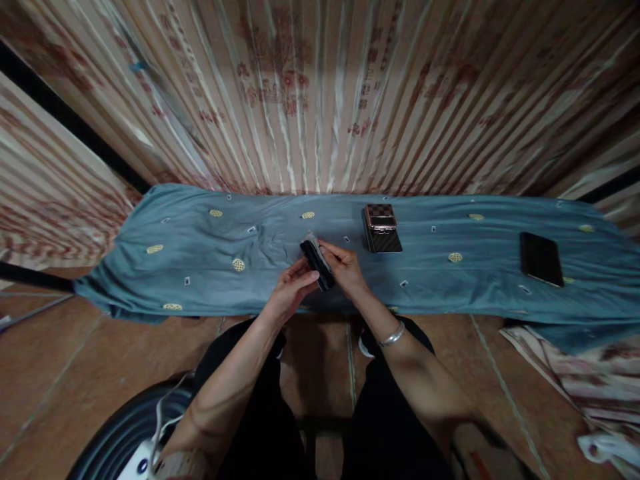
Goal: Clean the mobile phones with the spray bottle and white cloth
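Note:
Above the front part of the cloth-covered table, both hands are on a slim black oblong object point(317, 265), which is tilted, its upper end pointing left. It looks like a small hand roller, though its exact kind is unclear. My left hand point(295, 283) grips it from the left and below, the thumb lying across its lower half. A pale, greyish thin material point(313, 241) shows along its upper right side. At that side the fingers of my right hand point(343, 265) are pinched together, and what lies between them is too small to make out.
The blue patterned cloth point(270, 260) covers a long, narrow table. Right of my hands stands a checkered metal case point(381, 219) on a flat dark item point(385, 241). A black flat rectangular object point(541, 259) lies farther right. A pleated curtain point(310, 100) hangs behind.

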The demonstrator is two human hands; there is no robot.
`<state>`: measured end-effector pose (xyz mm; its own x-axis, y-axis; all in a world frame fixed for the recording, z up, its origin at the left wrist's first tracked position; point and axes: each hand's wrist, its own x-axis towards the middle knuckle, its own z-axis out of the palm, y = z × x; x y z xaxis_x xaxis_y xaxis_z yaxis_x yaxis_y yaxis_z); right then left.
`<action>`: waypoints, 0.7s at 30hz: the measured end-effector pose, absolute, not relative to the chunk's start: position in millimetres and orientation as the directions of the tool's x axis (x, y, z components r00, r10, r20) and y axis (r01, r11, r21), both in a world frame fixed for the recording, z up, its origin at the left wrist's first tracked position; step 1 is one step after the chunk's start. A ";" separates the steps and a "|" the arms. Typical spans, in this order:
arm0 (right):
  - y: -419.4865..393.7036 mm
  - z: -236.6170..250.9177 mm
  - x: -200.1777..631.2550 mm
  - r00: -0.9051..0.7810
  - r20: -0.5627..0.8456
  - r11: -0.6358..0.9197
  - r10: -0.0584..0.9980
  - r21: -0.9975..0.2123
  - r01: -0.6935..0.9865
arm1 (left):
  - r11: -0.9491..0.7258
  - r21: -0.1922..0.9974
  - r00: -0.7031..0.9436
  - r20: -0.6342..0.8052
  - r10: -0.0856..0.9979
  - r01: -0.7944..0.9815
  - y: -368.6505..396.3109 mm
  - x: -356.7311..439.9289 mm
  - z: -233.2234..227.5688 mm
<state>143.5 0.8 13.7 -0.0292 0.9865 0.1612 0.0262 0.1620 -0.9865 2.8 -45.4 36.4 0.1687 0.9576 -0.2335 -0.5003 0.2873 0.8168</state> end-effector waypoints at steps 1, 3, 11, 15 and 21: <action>0.3 13.2 143.3 -0.040 0.174 0.176 0.984 -0.984 0.036 | 0.284 0.815 0.162 -0.234 0.959 -0.506 -44.0 1.3 36.7; -1.2 12.0 142.9 -0.062 0.205 0.208 0.977 -0.977 0.042 | 0.270 0.814 0.145 -0.228 0.963 -0.514 -41.2 -2.1 38.7; -10.8 9.6 141.9 -0.117 0.285 0.302 0.951 -0.937 0.174 | 0.206 0.836 0.070 -0.198 0.978 -0.508 -32.6 -12.5 45.5; -13.4 10.9 142.7 -0.148 0.307 0.336 0.940 -0.908 0.251 | 0.198 0.833 0.040 -0.208 0.977 -0.517 -30.6 -13.8 44.1; -15.1 11.6 143.1 -0.173 0.279 0.319 0.945 -0.906 0.279 | 0.180 0.829 -0.019 -0.224 0.974 -0.530 -26.0 -15.3 41.3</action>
